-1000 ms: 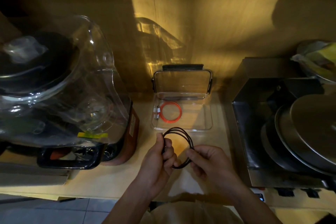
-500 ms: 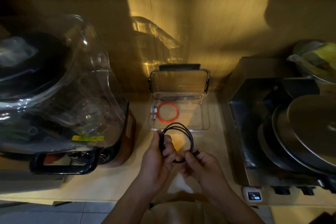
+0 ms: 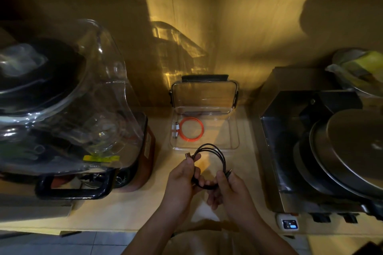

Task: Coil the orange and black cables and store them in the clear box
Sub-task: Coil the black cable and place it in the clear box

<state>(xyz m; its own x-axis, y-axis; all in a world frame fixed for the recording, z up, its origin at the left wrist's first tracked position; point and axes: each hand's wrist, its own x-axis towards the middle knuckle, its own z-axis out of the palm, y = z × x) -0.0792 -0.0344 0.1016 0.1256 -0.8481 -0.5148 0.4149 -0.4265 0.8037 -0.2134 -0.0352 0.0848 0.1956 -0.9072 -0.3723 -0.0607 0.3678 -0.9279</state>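
Between the two hands hung the black cable (image 3: 209, 159), wound into several loose loops. The left hand (image 3: 182, 180) was closed on the coil's left side, a plug end poking out above its thumb; the right hand (image 3: 232, 192) pinched the right side, the other end sticking up past its fingertips. The cable looked light, limp and springy, so the loops would likely spread unless gripped where the strands cross. Its ring stood tilted, open face toward the wearer. Just beyond the hands sat the clear box (image 3: 234, 143), lid raised, with the orange cable (image 3: 191, 129) lying flat and coiled in its left half.
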